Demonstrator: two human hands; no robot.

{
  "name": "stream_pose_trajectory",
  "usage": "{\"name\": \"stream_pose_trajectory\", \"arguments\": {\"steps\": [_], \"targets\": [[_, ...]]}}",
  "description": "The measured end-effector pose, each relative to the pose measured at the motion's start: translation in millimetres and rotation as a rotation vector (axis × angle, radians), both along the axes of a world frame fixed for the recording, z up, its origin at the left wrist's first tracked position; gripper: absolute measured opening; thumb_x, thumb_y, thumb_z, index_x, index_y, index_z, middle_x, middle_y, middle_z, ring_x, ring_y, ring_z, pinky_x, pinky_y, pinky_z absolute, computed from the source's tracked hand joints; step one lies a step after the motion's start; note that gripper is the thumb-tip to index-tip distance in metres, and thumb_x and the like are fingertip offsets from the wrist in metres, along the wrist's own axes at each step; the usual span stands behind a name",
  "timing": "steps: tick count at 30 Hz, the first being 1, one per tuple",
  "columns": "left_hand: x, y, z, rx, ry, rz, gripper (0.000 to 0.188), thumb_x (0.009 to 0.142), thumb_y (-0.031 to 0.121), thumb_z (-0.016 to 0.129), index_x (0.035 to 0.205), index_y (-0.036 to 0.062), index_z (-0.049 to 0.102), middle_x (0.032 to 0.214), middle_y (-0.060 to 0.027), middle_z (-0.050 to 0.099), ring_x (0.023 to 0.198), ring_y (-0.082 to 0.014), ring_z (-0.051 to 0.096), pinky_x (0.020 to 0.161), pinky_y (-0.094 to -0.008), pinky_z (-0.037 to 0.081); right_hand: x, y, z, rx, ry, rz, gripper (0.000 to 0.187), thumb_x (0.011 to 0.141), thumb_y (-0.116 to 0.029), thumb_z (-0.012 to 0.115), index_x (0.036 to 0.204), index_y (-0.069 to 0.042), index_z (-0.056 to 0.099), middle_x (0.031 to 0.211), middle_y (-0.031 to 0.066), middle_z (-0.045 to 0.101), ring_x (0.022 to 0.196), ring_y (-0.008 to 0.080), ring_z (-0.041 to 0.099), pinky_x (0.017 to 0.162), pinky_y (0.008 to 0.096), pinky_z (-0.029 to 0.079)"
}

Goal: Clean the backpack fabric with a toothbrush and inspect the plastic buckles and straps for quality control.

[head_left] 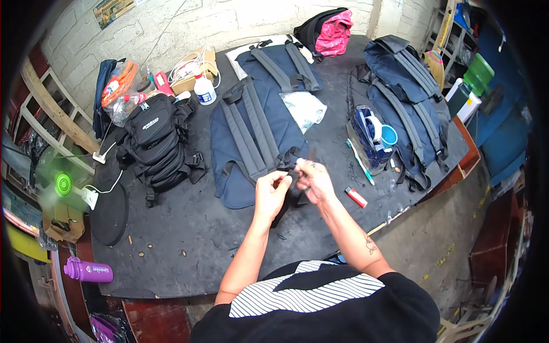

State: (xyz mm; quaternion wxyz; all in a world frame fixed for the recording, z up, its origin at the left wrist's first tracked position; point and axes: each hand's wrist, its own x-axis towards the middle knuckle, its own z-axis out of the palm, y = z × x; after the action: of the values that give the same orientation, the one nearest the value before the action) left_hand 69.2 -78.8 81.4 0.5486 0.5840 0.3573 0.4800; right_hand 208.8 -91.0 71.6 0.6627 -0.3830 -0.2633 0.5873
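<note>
A navy backpack (229, 191) with grey padded shoulder straps lies flat on the dark table in front of me. At its lower right edge my left hand (271, 194) pinches a black webbing strap (293, 176). My right hand (314, 180) is closed beside it, its fingertips at the same strap and slightly blurred. Fine detail between the fingers is too small to make out. To the right of my right hand lie a red lighter (356, 197) and a toothbrush (360, 162) with a teal handle.
More navy backpacks (409, 108) lie at the right, near a clear case (366, 143) of supplies. On the left are a black bag (157, 143), a white spray bottle (204, 88) and a spinning green fan (64, 184). A purple bottle (88, 270) is at the table's left edge.
</note>
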Motion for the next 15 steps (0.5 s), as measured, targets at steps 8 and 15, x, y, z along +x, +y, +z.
{"name": "stream_pose_trajectory", "arguments": {"steps": [8,15], "targets": [[-6.7,1.1,1.1,0.113,0.196,0.041,0.008,0.081,0.001,0.059,0.084,-0.0047,0.064,0.069,0.0011,0.058,0.064,-0.0038,0.049,0.058,-0.0209,0.039,3.4,-10.9,18.5,0.636,-1.276,-0.244,0.015,0.070,-0.004,0.067,0.081,0.000,0.057,0.075,0.0084,0.056,0.060,0.0225,0.058,0.054,0.0319,0.046],[-1.3,3.0,-9.5,0.101,0.076,-0.004,0.010,0.081,0.003,0.060,0.085,-0.0066,0.063,0.068,0.0000,0.057,0.060,-0.0047,0.047,0.053,-0.0215,0.036,20.5,11.9,-4.0,0.244,-1.084,-0.314,0.015,0.080,-0.013,0.058,0.083,0.001,0.055,0.066,0.0073,0.052,0.058,0.0107,0.049,0.053,0.0265,0.042]]}}
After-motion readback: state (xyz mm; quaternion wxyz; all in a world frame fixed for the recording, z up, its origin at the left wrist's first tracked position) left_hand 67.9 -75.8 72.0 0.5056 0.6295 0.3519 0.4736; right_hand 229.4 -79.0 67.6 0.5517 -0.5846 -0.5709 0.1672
